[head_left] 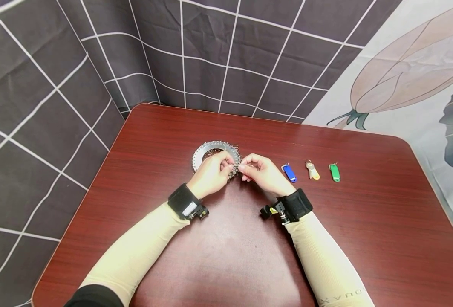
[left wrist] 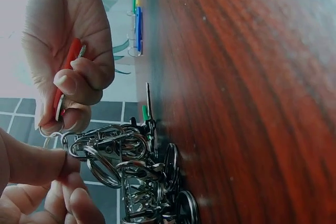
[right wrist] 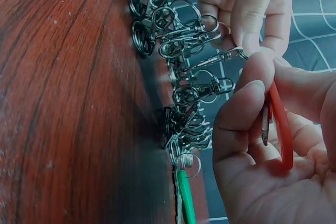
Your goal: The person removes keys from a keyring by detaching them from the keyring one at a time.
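Observation:
My right hand (head_left: pixel 262 172) holds a red key tag (right wrist: pixel 282 135) and a metal key (right wrist: pixel 266 124) within its curled fingers. A thin split ring (left wrist: pixel 48 129) leads from the tag toward my left hand (head_left: pixel 212 172). The left thumb and fingers pinch by that ring, at the end of a silver swivel clasp (left wrist: pixel 107 145); the exact contact is hidden by the thumb. Both hands meet over the near right edge of a round silver ring holder (head_left: pixel 200 154). Many metal clasps and rings (right wrist: pixel 181 38) crowd around its edge.
To the right on the table (head_left: pixel 226 238) lie a blue key tag (head_left: pixel 289 173), a yellow tag with a key (head_left: pixel 312 170) and a green tag (head_left: pixel 334 172). Another green tag (right wrist: pixel 186 195) is beside the clasps. A gridded cloth (head_left: pixel 207 72) hangs behind the table.

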`<state>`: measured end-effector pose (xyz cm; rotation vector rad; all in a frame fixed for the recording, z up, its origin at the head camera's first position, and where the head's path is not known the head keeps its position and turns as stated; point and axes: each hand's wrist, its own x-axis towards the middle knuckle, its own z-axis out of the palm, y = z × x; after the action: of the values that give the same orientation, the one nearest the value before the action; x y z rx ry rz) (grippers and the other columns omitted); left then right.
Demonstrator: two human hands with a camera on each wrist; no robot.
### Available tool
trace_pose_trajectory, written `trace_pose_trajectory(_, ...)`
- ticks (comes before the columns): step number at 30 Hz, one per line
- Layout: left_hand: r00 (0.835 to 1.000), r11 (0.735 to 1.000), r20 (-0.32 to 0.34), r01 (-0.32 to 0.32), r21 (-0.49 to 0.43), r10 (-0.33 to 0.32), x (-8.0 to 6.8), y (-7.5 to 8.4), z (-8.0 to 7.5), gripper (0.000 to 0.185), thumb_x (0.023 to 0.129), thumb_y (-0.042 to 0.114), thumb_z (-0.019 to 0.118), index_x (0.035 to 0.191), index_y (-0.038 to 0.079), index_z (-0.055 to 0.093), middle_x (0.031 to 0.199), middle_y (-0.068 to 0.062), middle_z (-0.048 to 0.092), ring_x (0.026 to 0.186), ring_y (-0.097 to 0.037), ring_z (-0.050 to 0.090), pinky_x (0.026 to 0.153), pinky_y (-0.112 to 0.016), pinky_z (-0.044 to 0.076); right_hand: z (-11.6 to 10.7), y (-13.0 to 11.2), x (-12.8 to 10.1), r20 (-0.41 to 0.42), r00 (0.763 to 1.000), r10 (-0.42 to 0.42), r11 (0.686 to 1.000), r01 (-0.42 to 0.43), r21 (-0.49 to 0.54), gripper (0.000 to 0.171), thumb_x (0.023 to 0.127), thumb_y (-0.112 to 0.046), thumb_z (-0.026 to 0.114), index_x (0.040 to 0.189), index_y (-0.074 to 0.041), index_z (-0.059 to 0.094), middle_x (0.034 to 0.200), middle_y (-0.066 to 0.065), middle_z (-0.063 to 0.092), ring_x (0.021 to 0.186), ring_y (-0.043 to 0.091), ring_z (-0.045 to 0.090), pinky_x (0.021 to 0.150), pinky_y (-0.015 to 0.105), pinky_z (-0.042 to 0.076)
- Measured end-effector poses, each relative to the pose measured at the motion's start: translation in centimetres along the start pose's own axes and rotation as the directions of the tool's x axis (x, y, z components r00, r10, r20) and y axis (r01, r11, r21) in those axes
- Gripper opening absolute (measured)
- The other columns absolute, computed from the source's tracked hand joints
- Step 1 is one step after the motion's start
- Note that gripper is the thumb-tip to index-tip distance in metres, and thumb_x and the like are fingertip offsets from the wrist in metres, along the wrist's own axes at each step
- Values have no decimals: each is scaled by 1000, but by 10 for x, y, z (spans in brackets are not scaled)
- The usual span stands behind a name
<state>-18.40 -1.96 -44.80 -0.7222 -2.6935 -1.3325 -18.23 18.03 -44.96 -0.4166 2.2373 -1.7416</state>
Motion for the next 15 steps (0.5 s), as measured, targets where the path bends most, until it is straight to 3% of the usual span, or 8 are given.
trace_pose_trajectory(4,1000,1000,1,-23,1,23,1,0,1,8,88,6,59,92,12,61,77,3,57,72,-11,56,66,-25,47,3,-15,-4,-2,1000,-9,1000,9,-16,10,95,-2,58,98,8,59,79,26,60,75,48,56,65,42,51)
trace_pose_trajectory(10,999,999,4,-47,8,47,1,-1,0,8,84,7,63,89,13,63,80,3,55,75,-9,53,69,-24,46,3,-15,-4,-9,1000,-15,1000,15,-7,10,96,-4,58,98,5,59,81,28,60,73,40,59,65,40,51)
trace_pose_trajectory(15,999,999,21,-34,1,34,1,0,-1,3,86,12,66,88,12,63,80,4,58,75,-7,55,69,-23,47,6,-31,-9,-14,1000,-8,1000,8,-13,12,96,-2,56,100,9,57,87,38,57,77,47,57,68,45,51)
